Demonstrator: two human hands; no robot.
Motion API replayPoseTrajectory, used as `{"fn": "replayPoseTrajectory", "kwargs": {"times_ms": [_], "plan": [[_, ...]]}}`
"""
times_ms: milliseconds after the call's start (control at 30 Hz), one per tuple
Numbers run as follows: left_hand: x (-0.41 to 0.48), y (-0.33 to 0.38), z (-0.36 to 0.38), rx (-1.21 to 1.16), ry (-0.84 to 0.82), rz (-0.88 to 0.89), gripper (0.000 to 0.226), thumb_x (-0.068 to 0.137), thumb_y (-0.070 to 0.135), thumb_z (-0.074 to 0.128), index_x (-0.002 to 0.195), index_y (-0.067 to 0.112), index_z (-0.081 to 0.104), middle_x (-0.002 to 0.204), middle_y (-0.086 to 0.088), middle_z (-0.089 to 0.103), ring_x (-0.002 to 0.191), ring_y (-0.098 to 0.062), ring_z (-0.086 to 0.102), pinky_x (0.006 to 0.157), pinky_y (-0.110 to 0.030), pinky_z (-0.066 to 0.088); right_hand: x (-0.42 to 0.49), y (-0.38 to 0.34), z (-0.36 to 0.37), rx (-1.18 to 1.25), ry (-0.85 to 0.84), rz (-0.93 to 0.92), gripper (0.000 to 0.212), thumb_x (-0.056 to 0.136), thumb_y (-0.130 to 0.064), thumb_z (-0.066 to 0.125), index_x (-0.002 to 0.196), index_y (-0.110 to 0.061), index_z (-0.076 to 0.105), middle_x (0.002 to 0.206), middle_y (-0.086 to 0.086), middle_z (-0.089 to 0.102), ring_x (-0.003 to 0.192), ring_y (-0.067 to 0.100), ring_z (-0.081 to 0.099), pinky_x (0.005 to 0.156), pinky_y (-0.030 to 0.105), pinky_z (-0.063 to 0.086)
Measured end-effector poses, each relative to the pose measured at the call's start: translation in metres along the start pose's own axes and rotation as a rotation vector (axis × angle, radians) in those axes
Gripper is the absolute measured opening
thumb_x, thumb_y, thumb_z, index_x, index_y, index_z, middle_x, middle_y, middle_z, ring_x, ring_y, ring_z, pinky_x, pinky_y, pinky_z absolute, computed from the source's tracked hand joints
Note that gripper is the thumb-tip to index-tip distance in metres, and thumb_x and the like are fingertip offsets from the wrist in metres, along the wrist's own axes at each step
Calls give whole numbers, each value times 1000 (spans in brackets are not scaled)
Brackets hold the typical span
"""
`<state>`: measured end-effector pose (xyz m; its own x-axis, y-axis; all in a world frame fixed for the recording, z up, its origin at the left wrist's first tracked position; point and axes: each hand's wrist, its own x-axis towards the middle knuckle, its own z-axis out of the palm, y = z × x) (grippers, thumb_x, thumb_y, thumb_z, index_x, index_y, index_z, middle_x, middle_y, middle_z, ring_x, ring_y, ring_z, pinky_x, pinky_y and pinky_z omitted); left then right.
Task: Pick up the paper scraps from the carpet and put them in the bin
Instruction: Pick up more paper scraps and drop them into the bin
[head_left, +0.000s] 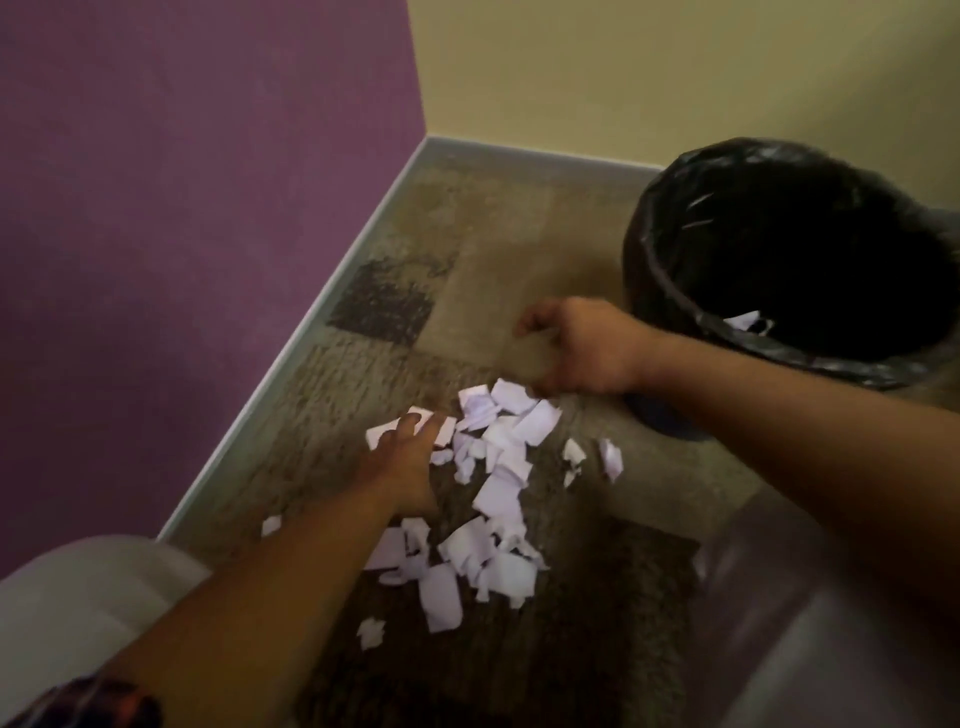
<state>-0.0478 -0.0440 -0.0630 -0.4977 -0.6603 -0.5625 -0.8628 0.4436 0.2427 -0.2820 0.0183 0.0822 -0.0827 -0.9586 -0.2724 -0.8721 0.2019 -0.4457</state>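
Note:
Several white paper scraps (501, 493) lie scattered on the brown patterned carpet (483, 280) in the middle of the view. My left hand (408, 457) reaches into the left side of the pile, its straight fingers touching a scrap at the far left. My right hand (582, 348) hovers just beyond the pile's far edge, fingers loosely curled downward, nothing visibly held. A round bin (670, 291) lined with a black bag stands at the right, right behind my right hand; a few white scraps (748, 322) lie inside it.
A purple wall (182, 208) and a yellow wall (675, 67) meet in a corner behind the carpet, with a grey skirting board (332, 291) along them. My knees in pale trousers (98, 587) show at the bottom left and right.

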Motion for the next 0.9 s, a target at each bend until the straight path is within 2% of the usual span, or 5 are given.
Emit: {"fn": "replayPoseTrajectory", "kwargs": {"times_ms": [233, 367, 533, 700, 900], "plan": [[-19, -36, 59, 101, -166, -148, 153, 44, 44, 94, 147, 42, -19, 158, -8, -27, 144, -41, -24, 106, -74, 20, 40, 23, 128, -108, -312, 200, 113, 59, -39, 90, 151, -21, 26, 154, 14, 33, 139, 31, 36, 108, 35, 38], [-11, -36, 68, 74, -77, -127, 127, 70, 15, 81, 148, 44, -15, 160, -8, -20, 146, -41, -12, 109, -66, 27, 43, 39, 171, -226, -432, 223, 142, 47, -54, 90, 153, -36, -2, 162, 11, -14, 149, 38, -6, 119, 53, 17], [-5, -38, 71, 190, 104, -6, 115, 75, 15, 75, 151, 41, -7, 162, -7, -7, 146, -37, 9, 100, -55, 43, 33, 21, 202, -277, -483, 223, 160, 21, -76, 81, 145, -51, -17, 159, 3, -28, 145, 50, 0, 111, 71, 14], [12, -42, 51, 327, 228, 10, 120, 71, 24, 80, 151, 37, -8, 162, -8, -4, 148, -31, 9, 100, -47, 42, 8, 2, 234, -389, -453, 46, 147, 35, -68, 86, 146, -51, -8, 162, 2, -14, 143, 45, 16, 99, 69, 37], [40, -55, 30, 311, 166, 68, 136, 56, 35, 92, 152, 38, -4, 162, -6, -8, 149, -32, 3, 106, -53, 37, -24, -16, 262, -418, -354, -125, 70, 79, -32, 72, 139, -37, 35, 156, 8, 19, 132, 38, 35, 88, 54, 52]]}}
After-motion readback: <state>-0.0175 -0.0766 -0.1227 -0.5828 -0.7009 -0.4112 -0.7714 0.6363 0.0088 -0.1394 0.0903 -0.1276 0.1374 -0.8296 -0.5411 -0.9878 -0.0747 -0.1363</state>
